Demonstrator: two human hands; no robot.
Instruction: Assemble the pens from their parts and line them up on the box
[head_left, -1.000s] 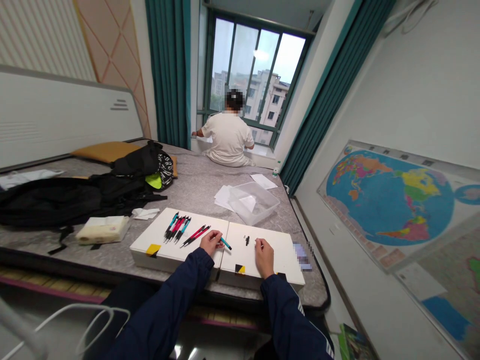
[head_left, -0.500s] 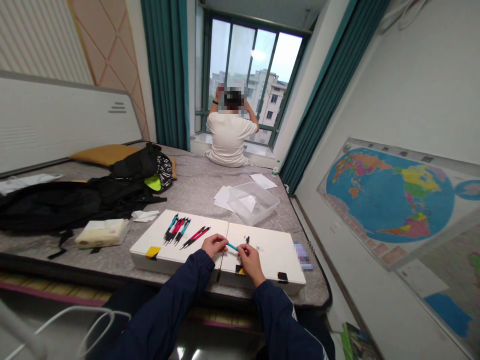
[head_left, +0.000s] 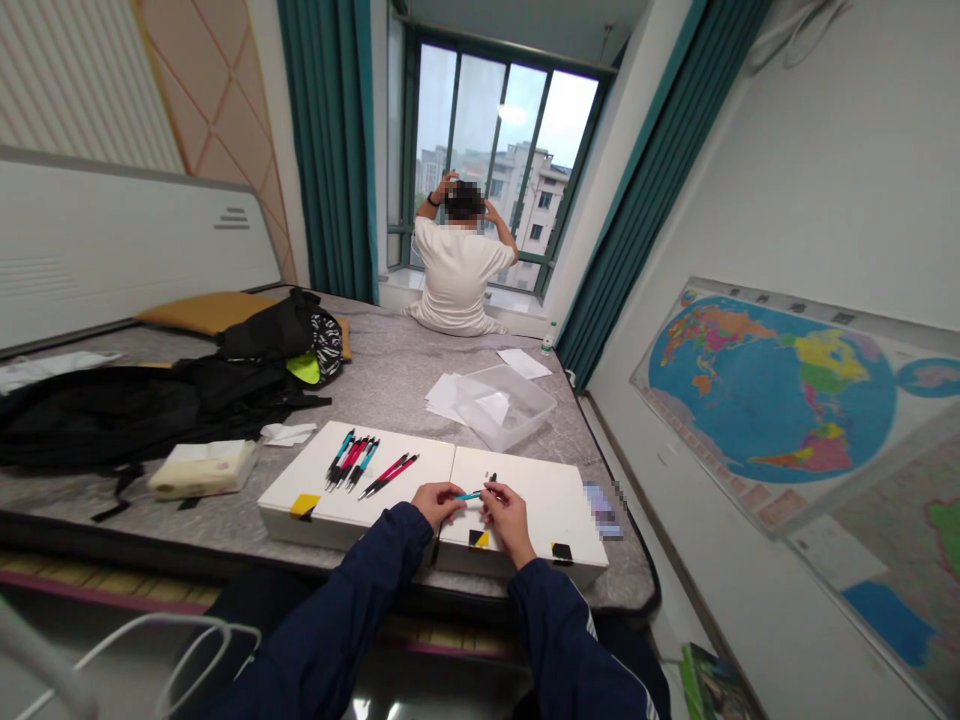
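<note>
Between my two hands is a light-blue pen barrel (head_left: 469, 496), held low over the white boxes. My left hand (head_left: 436, 503) pinches its left end. The fingers of my right hand (head_left: 507, 518) are closed around its right end and partly cover it. Just behind my right fingertips, small dark pen parts (head_left: 490, 477) lie on the right white box (head_left: 551, 500); their exact shapes are too small to make out. On the left white box (head_left: 300, 470) lies a row of blue and red pens (head_left: 352, 460), with two red pens (head_left: 388, 476) slightly apart from them.
Behind the boxes stands a clear plastic tray (head_left: 517, 410) beside white paper sheets (head_left: 444, 396). A tissue pack (head_left: 202, 468) and a black backpack (head_left: 97, 405) lie on the left. A blurred-out flat item (head_left: 603, 510) is at the right. A person (head_left: 461, 270) sits by the window.
My left hand has shifted a little right and down. My right fingers have moved up and now cover more of the barrel's right end. The pens on the left box lie as before.
</note>
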